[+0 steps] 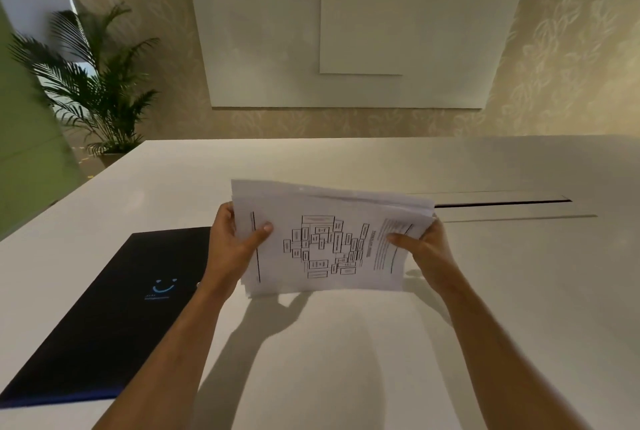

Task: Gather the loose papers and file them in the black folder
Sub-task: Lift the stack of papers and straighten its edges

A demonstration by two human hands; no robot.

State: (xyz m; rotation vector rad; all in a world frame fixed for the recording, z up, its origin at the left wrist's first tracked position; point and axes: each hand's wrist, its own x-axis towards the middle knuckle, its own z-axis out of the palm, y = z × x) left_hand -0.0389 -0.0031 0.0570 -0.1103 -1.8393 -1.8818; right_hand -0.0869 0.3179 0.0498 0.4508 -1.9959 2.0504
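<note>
A stack of white papers stands on its lower edge on the white table, tilted toward me. The top sheet shows a printed box diagram. My left hand grips the stack's left side, thumb on the front. My right hand grips its right side the same way. The sheets' upper edges are uneven. A black folder with a blue smile logo lies shut and flat on the table, left of the stack and partly under my left forearm.
A long cable slot runs across the table behind the papers at the right. A white board hangs on the patterned wall beyond the table. A potted palm stands on the floor at the far left.
</note>
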